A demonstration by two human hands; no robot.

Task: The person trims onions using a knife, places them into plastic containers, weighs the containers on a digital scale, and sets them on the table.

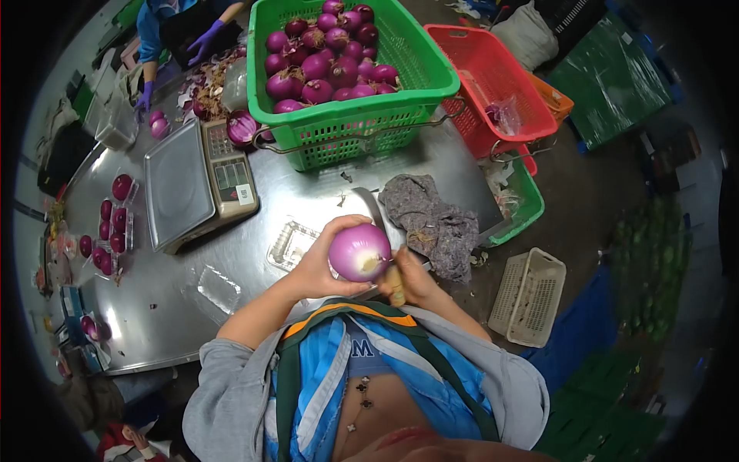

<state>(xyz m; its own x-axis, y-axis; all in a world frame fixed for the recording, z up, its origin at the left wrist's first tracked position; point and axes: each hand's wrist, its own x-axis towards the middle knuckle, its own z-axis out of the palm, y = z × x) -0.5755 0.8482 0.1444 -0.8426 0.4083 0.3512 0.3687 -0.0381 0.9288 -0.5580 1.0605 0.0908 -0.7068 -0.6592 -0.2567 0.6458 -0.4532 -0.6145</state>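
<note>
My left hand (319,266) is wrapped round a large peeled red onion (359,250), its pale end turned toward me. Close against the onion's right side, my right hand (416,281) is closed on a tool with a light wooden-looking handle (395,286); its working end is hidden. Behind my left hand a clear plastic punnet (289,245) lies on the metal table (262,300). A crumpled grey cloth (431,219) rests just beyond my right hand.
A green crate (346,123) full of red onions stands ahead, with a weighing scale (196,189) to its left. Packed onions (118,219) sit at far left. A red crate (493,85) and a beige basket (529,296) are right. A co-worker's purple-gloved hand (204,42) is across the table.
</note>
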